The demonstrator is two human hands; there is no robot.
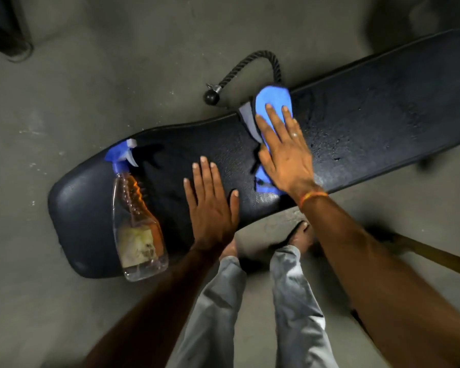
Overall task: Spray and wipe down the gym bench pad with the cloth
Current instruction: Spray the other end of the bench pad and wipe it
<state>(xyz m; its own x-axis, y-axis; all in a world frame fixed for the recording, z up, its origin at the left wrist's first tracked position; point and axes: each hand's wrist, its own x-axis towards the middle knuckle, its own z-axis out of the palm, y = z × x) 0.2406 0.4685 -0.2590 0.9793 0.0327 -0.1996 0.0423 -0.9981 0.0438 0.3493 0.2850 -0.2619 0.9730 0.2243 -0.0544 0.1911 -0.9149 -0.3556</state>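
cloth lies flat under the right hand, palm open, pressing on mid bench; wet droplets run rightward along its length. left hand braces open; spray bottle at left.

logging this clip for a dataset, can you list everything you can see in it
padded black vinyl gym bench pad: one, black, lying diagonally across the floor, droplets on its far half
folded blue microfibre cloth: one, blue with a grey edge, flat on the pad under the right hand
clear plastic spray bottle: one, amber liquid, blue trigger head, lying on the pad's near end
braided black rope handle: one, black with a ball end, on the floor beyond the pad
grey concrete floor: one, grey, all around
wooden stick: one, brown, at the right edge
left hand: one, flat on the pad, empty
right hand: one, ring and orange wrist thread, pressing the cloth
legs: two, grey trousers, bare feet
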